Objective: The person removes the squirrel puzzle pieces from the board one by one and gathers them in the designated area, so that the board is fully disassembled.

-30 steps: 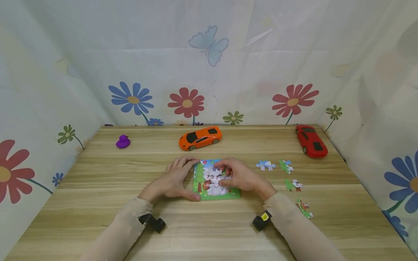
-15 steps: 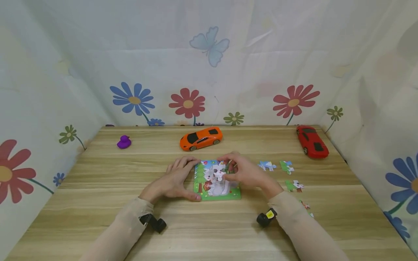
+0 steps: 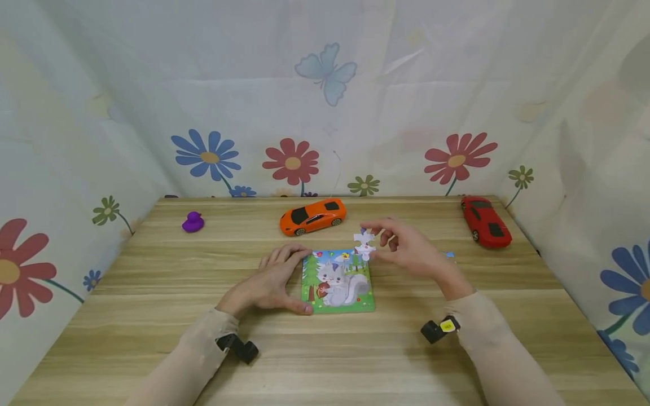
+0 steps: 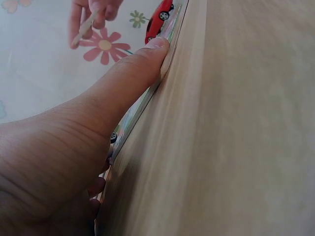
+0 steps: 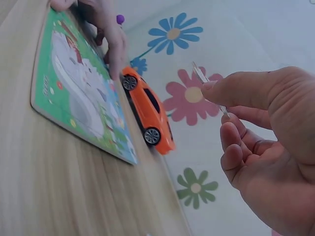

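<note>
My right hand [image 3: 411, 248] pinches a puzzle piece [image 3: 364, 243] between thumb and fingers. The piece, white with a purple patch, stands upright just above the far right corner of the puzzle board [image 3: 345, 290]. From the right wrist view, the piece [image 5: 201, 73] shows as a thin edge, raised off the board. The board carries a printed grey-white squirrel, trees and a green border. Along its left side my left hand [image 3: 269, 279] rests spread, the thumb at the near corner and the fingertips at the far one. The left wrist view shows that thumb [image 4: 128, 73] lying straight along the edge.
Behind the board stands an orange toy car [image 3: 312, 216]. A red toy car [image 3: 485, 221] is at the back right, a purple toy duck [image 3: 193, 222] at the back left. My right forearm hides most loose pieces; one blue bit [image 3: 449, 255] peeks out.
My right hand has lifted the puzzle piece off the board's middle and moved it up and right, uncovering the squirrel picture. My left hand has stayed in place.
</note>
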Available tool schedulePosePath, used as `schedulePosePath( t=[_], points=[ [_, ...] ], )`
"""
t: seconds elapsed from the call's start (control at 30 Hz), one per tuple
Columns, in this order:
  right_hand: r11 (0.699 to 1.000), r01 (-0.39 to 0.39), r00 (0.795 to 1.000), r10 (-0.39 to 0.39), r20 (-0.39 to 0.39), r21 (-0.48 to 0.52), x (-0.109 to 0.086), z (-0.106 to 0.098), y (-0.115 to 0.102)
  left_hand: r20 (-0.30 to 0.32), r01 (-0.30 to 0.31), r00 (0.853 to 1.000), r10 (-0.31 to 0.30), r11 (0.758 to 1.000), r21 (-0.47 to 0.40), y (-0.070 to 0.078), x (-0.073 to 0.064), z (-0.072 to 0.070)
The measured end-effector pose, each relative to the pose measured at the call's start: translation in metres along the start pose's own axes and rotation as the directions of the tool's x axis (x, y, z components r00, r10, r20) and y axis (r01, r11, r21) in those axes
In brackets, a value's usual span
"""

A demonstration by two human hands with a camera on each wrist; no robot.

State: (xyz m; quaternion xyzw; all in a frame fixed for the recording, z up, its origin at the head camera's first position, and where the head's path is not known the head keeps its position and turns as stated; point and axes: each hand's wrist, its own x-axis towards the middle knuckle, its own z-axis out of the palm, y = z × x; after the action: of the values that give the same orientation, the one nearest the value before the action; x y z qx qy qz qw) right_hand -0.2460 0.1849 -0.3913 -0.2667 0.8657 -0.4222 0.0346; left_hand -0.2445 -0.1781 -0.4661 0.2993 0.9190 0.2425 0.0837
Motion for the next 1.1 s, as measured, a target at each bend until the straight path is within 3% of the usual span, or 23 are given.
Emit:
schedulePosePath(
  t=[0.33,0.6,0.83,1.1],
  points=[
    [0.997,-0.06,0.997,0.057,-0.06,-0.057,-0.03,-0.036,0.011,-0.003,0.001,1.0,-0.001,1.0,-0.011,0.002,0.0,-0.001],
    [0.991,-0.086,0.994,0.077,-0.083,-0.104,-0.054,-0.05,0.02,-0.007,0.001,1.0,-0.001,1.0,-0.002,0.0,0.0,0.001],
    [0.986,-0.106,0.993,0.097,-0.072,-0.127,-0.071,-0.05,0.034,-0.002,0.001,1.0,-0.001,1.0,-0.003,0.0,-0.001,0.001],
    [0.983,-0.177,0.984,0.176,-0.014,-0.042,-0.092,-0.039,0.059,0.002,0.012,1.0,-0.012,1.0,-0.011,0.001,-0.001,0.0]
  ],
)
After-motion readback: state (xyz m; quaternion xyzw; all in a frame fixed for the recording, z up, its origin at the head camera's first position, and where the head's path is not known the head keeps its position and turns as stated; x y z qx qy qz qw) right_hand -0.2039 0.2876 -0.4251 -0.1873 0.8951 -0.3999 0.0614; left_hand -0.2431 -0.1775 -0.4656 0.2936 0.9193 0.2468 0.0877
